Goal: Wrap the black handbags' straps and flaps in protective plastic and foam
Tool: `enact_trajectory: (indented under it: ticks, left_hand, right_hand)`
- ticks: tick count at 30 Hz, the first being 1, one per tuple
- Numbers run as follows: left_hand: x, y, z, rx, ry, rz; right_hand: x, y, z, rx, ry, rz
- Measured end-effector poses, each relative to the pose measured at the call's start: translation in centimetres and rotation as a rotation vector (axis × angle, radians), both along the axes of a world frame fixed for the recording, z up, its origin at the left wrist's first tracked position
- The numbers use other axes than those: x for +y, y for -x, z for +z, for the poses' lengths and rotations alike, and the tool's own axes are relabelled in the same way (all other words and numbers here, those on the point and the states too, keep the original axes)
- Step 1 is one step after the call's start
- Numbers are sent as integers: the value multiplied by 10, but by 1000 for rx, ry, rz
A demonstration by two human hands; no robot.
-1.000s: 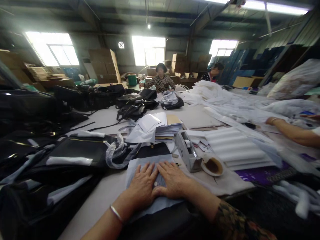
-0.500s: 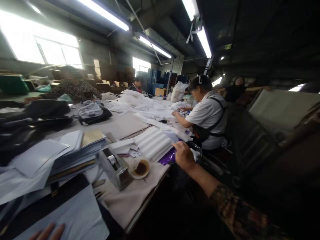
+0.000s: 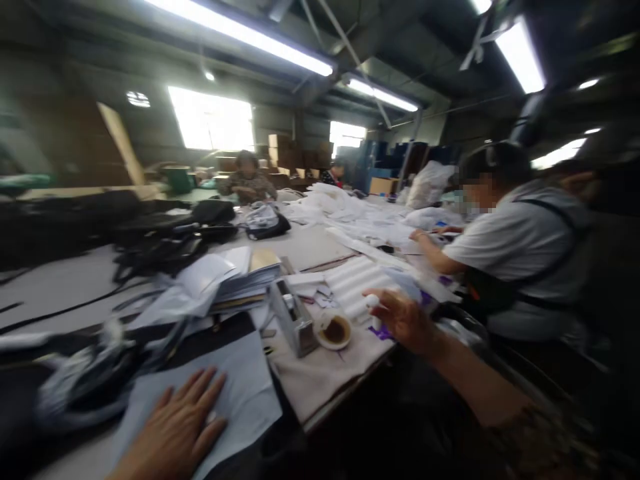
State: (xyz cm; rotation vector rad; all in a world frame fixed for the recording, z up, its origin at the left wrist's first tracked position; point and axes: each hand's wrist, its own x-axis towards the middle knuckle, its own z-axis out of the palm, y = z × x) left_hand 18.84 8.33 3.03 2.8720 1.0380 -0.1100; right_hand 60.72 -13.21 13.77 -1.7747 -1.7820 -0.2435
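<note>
My left hand (image 3: 180, 417) lies flat with its fingers spread on a pale blue-white sheet of paper (image 3: 240, 377). Beneath the sheet is a dark piece (image 3: 233, 327), perhaps a bag. Over the table's right edge, my right hand (image 3: 407, 323) pinches a small white cylinder with a rounded top (image 3: 373, 307); its exact kind is unclear. Just left of that hand are a white bowl (image 3: 324, 340) with brown liquid in it and a grey tape dispenser (image 3: 295, 327). A shiny purple wrapper (image 3: 383, 332) shows partly behind the right hand.
A stack of papers and envelopes (image 3: 247, 277) lies beyond the sheet. White ribbed foam (image 3: 350, 283) and a heap of white material (image 3: 345, 207) spread farther back. Black bags (image 3: 175, 233) fill the left side. A co-worker in a grey shirt (image 3: 520, 247) sits at right.
My view has swung left and the left hand now shows fully on the sheet. The right hand has turned, and the small white cylinder is now visible in its fingers.
</note>
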Motion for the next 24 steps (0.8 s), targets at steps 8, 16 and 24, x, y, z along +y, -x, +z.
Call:
enact_trajectory:
  ticks: [8, 16, 24]
  left_hand:
    - [-14, 5, 38, -44, 194, 23]
    - [-11, 16, 27, -219, 175, 41]
    - [-2, 20, 31, -298, 259, 57]
  right_hand:
    - [198, 209, 1, 112, 198, 678]
    - [267, 242, -89, 136, 416, 583]
    - [257, 235, -124, 60, 444, 612]
